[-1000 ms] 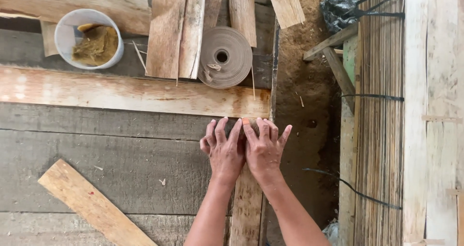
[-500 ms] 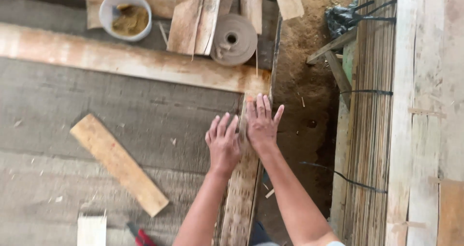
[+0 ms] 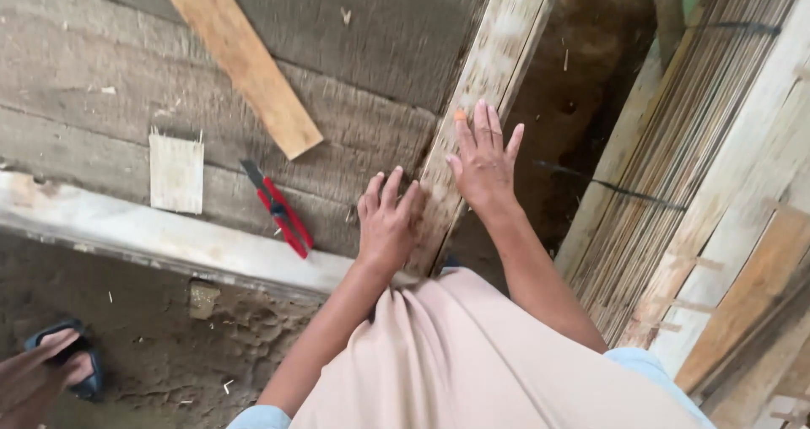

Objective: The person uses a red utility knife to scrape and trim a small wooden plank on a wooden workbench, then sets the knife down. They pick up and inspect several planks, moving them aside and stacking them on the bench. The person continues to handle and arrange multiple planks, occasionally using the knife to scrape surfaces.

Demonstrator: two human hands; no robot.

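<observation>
Pressing flat on a pale plank (image 3: 481,100), both hands lay with fingers spread and gripped nothing. The left hand (image 3: 386,222) rested on the plank's near end, at about 6 o'clock of its visible length; the right hand (image 3: 483,163) lay just beyond it, toward 1 o'clock, its palm over the plank's right edge. The plank ran from 6 to 12 o'clock across grey boards (image 3: 110,108). At 9 o'clock of the left hand lay red pliers (image 3: 280,211), with a small woven square (image 3: 176,173) further out. A short orange board (image 3: 240,58) lay at 11 o'clock. Bamboo slats (image 3: 675,167) stood at 3 o'clock.
</observation>
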